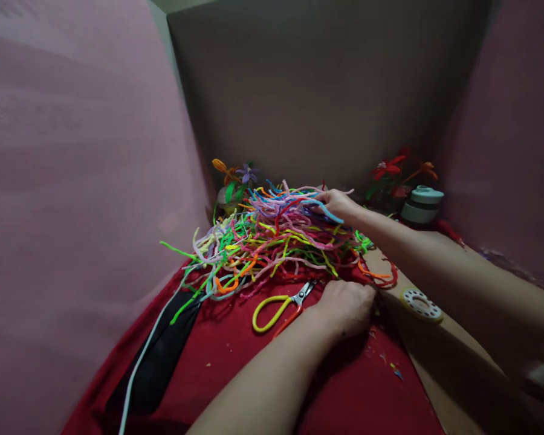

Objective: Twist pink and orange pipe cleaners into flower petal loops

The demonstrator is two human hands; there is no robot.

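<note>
A big tangle of coloured pipe cleaners point(272, 238) lies on a red cloth point(236, 356). My right hand point(336, 204) reaches over the far side of the pile, and its fingers are pinched on a light blue pipe cleaner point(329, 211) at the top. My left hand point(347, 308) rests on the cloth at the pile's near edge. It is curled into a fist, knuckles up, and what lies under its fingers is hidden. Yellow-handled snips point(278, 307) lie just left of that hand.
A black strip with a white cord point(156, 362) lies at the cloth's left. A white perforated disc point(420, 304) sits on a cardboard sheet on the right. Pipe-cleaner flowers point(236, 175) and red ones point(390, 168) stand at the back, beside a pale green round container point(422, 205). A cardboard wall point(317, 90) closes the rear.
</note>
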